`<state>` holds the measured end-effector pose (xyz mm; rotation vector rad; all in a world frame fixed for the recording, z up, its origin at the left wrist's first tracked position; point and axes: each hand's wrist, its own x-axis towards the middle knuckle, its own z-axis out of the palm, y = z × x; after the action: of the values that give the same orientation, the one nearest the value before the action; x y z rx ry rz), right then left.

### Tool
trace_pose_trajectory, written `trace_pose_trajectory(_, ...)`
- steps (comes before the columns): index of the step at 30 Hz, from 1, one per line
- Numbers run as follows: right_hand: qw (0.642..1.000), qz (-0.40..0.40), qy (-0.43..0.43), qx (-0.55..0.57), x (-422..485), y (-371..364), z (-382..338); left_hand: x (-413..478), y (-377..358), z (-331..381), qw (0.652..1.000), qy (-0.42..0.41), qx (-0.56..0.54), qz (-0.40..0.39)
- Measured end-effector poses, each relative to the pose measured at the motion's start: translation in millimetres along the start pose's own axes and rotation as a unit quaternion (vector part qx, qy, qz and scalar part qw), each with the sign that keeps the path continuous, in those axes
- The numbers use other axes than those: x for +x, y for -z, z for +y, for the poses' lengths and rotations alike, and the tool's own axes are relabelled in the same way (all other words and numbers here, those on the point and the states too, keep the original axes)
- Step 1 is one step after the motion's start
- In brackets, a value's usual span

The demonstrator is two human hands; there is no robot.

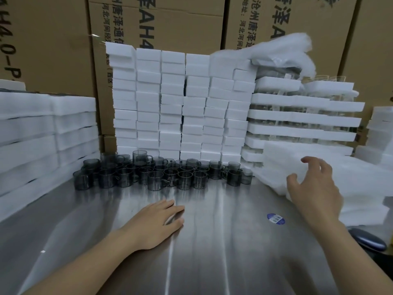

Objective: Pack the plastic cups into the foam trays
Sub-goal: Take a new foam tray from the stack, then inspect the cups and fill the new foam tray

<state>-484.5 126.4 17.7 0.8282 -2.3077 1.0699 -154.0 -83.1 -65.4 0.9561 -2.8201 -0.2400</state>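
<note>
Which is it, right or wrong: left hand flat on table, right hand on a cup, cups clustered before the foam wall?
Wrong on one point: the right hand is on no cup; it reaches to the foam trays at the right. The left hand flat on the table and the cups before the foam wall hold. Head view.

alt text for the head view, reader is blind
A person's right hand is spread over a pile of foam trays while the left hand lies flat on a steel table. Dark plastic cups crowd the table's back, before stacked foam blocks and cardboard boxes.
</note>
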Motion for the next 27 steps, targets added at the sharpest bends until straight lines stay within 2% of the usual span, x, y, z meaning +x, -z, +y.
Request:
trace_pose_trajectory(10,1.000,0.013,0.008,-0.007,1.0,-3.8,0.5,-1.3,0.7,2.2,1.000,-0.002,0.003,0.002)
trace_pose_trajectory(20,0.997,0.072,-0.021,0.000,14.9,2.1,11.5,-0.8,0.9,2.9,1.000,-0.002,0.009,0.002)
trace_pose_trajectory(27,0.999,0.020,-0.012,-0.045,17.4,1.8,14.7,-2.9,3.5,5.1,1.000,-0.003,0.010,-0.001)
